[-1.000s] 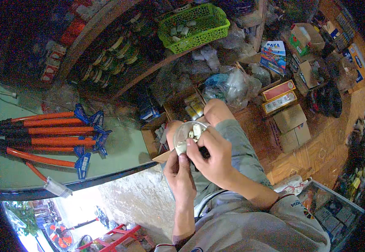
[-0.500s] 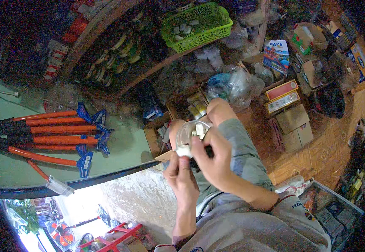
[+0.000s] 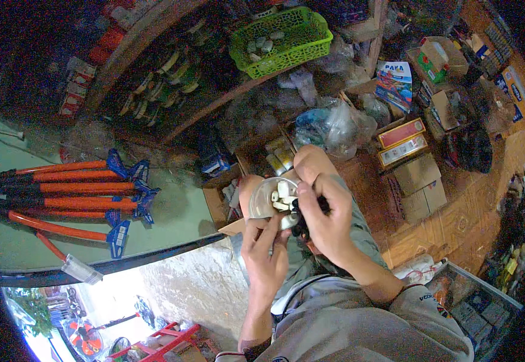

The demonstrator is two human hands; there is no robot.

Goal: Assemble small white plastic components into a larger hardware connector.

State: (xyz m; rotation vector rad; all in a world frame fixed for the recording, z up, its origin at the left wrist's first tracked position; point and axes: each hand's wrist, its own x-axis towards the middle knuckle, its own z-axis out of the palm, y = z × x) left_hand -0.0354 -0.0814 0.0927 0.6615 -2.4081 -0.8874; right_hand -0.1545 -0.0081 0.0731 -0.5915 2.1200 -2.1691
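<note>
Left hand point(image 3: 265, 248) curled, I pinch one white piece point(image 3: 288, 221) just beside the clear cup point(image 3: 260, 206) at its twelve o'clock; right hand point(image 3: 331, 220) half-closed at the rim, hold unclear; several other pieces point(image 3: 283, 189) lie inside.

Orange rods point(image 3: 90, 204), black ends, blue tags point(image 3: 117, 238), on green worktop point(image 3: 178, 208). Green basket point(image 3: 292, 58) up top. Clear plastic bag point(image 3: 342, 128), closed cardboard box point(image 3: 418, 176) on floor point(image 3: 455, 232). Orange-bladed fan point(image 3: 86, 339) lower left.

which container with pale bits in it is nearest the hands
The round clear bowl, right at the left hand. The lime-green basket, also holding pale pieces, is latticed and lies much farther off.
</note>
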